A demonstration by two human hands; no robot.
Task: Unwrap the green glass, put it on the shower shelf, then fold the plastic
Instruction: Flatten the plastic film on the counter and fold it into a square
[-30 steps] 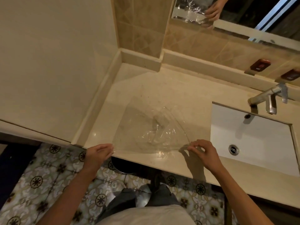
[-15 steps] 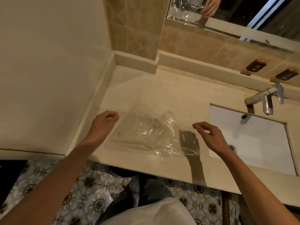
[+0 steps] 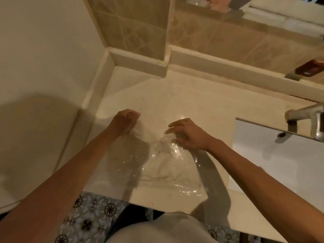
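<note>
A clear plastic sheet [image 3: 163,165] lies wrinkled on the beige counter [image 3: 192,102], its near edge at the counter's front lip. My left hand [image 3: 125,121] is curled at the sheet's far left corner and pinches it. At the sheet's far right part, my right hand [image 3: 187,135] pinches the crumpled plastic between thumb and fingers. Both hands are low over the counter. No green glass is in view.
A white sink [image 3: 280,160] is set into the counter at the right, with a metal tap [image 3: 305,114] above it. Tiled walls and a raised ledge [image 3: 140,62] close the back and left. A mirror [image 3: 245,7] hangs above. Patterned floor [image 3: 91,220] shows below the counter's front edge.
Both hands have carried the plastic's near edge away from me, from the counter's front lip to the sheet's far side. The camera has moved closer and lower.
</note>
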